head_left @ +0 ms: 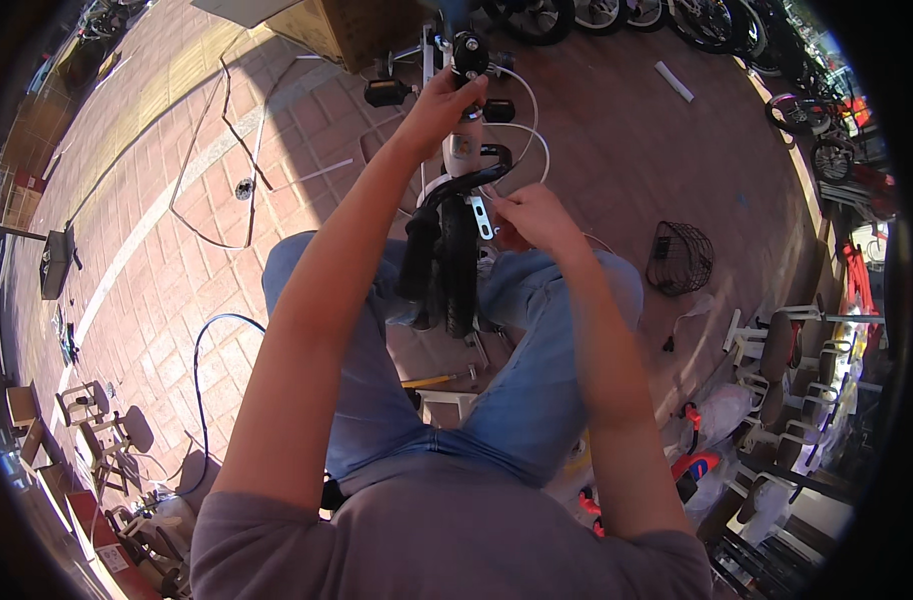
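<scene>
A small bicycle stands between my knees, its black front tyre (461, 275) pointing toward me. My left hand (447, 105) is closed round the bicycle's stem (471, 62), at the top of the pale head tube (464, 148). A black handlebar (469, 182) with a dark grip (420, 250) curves below it. My right hand (539, 215) is closed in a pinch beside the wheel, close to a silver slotted bracket (482, 218). What its fingertips hold is hidden. A white cable (547, 150) loops from the stem down toward that hand.
A cardboard box (352, 35) stands beyond the bicycle. A black wire basket (680, 258) lies on the brick paving to the right. A yellow-handled tool (432, 381) lies between my feet. Parked bicycles (712, 22) line the far right; a blue hose (199, 370) curves at left.
</scene>
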Demonstrator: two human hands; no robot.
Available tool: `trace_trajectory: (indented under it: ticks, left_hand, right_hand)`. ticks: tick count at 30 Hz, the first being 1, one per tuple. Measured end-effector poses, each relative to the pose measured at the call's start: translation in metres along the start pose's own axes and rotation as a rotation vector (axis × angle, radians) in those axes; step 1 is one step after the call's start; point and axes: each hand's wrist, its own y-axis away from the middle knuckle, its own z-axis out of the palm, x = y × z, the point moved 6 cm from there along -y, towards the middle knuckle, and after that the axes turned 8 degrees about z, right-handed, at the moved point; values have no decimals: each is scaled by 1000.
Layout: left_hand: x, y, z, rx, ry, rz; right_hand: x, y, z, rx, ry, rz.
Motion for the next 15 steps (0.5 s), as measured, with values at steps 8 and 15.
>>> trace_trajectory:
  ticks: [8,15]
  left_hand:
    - [-1,3,20,32,-62,-9]
    - [-2,4,-10,-170,13,-105]
  right_hand:
    - [80,-31,107,446,-22,-202]
    - [51,-21,182,675,-235,28]
